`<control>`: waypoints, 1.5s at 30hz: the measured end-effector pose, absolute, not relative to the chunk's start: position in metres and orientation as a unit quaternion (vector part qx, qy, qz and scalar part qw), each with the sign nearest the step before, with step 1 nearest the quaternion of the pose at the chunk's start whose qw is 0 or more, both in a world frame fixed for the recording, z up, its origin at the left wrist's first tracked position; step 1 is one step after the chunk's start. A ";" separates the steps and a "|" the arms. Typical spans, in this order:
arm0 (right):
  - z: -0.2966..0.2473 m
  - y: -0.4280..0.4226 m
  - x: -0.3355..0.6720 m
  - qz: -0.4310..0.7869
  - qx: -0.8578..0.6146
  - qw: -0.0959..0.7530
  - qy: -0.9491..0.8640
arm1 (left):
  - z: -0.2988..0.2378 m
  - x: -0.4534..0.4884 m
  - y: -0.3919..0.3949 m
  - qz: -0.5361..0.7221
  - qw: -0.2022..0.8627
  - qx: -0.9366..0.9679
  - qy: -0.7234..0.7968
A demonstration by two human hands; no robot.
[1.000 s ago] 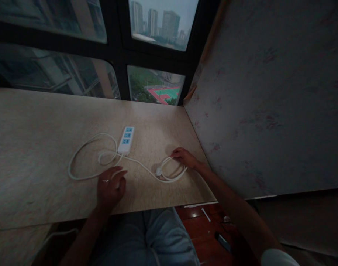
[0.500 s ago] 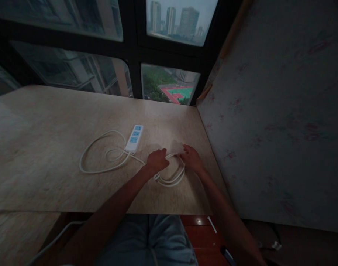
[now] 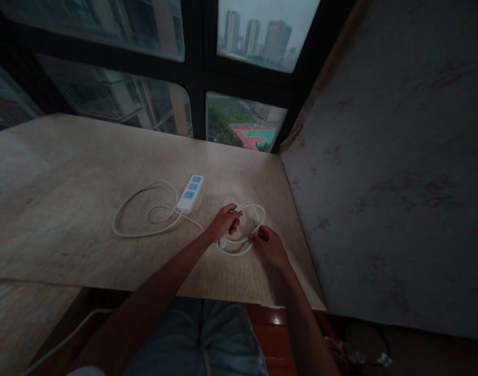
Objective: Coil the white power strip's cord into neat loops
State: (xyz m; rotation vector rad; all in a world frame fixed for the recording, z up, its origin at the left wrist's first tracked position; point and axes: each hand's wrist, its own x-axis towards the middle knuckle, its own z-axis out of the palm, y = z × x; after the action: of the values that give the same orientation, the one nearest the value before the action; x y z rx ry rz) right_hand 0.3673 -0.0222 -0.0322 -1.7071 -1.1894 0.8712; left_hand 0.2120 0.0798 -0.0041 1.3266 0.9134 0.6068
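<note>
A white power strip [image 3: 191, 192] with blue sockets lies on the pale wooden desk [image 3: 67, 209]. Its white cord [image 3: 137, 232] loops to the left and runs right into a small coil [image 3: 250, 214]. My left hand [image 3: 225, 220] is closed on the coil's left side, near the white plug end. My right hand [image 3: 269, 245] pinches the coil's near right side. Both hands hold the coiled cord just above the desk.
A dark-framed window [image 3: 200, 78] runs along the desk's far edge. A papered wall [image 3: 380, 183] closes the right side. My legs in jeans [image 3: 207, 339] show below the desk's near edge, with a reddish floor [image 3: 274, 334] and another cable [image 3: 59, 342] at lower left.
My left hand crossed from the desk's near edge to the coil and gripped it. My right hand slid from the coil's far side to its near right side.
</note>
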 end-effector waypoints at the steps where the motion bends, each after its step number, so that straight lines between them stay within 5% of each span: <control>1: -0.033 -0.021 0.366 0.375 -0.658 0.468 -0.456 | 0.000 0.213 0.079 0.296 0.696 0.530 0.384; 5: -0.032 -0.021 0.361 0.500 -0.548 0.573 -0.348 | 0.012 0.211 0.074 0.359 0.797 0.380 0.304; 10: -0.026 -0.021 0.346 0.645 -0.396 0.594 -0.275 | 0.024 0.200 0.067 0.439 0.831 0.271 0.207; 17: -0.031 -0.013 0.315 0.665 -0.355 0.570 -0.327 | 0.022 0.192 0.062 0.583 0.751 0.157 0.268; 24: -0.037 -0.002 0.288 0.626 -0.310 0.657 -0.284 | 0.007 0.189 0.054 0.658 0.670 0.153 0.308; 35: -0.036 0.011 0.295 0.612 -0.309 0.716 -0.130 | 0.003 0.204 0.015 0.625 0.665 0.147 0.381; 45: -0.029 0.013 0.298 0.646 -0.319 0.677 -0.147 | -0.010 0.172 -0.006 0.497 0.758 0.167 0.389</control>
State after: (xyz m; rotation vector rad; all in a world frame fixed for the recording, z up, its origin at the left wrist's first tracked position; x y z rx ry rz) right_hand 0.2981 0.0130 -0.0289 -0.7166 -0.3304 1.4526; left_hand 0.1720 -0.0059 -0.0101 0.3646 0.8474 1.0825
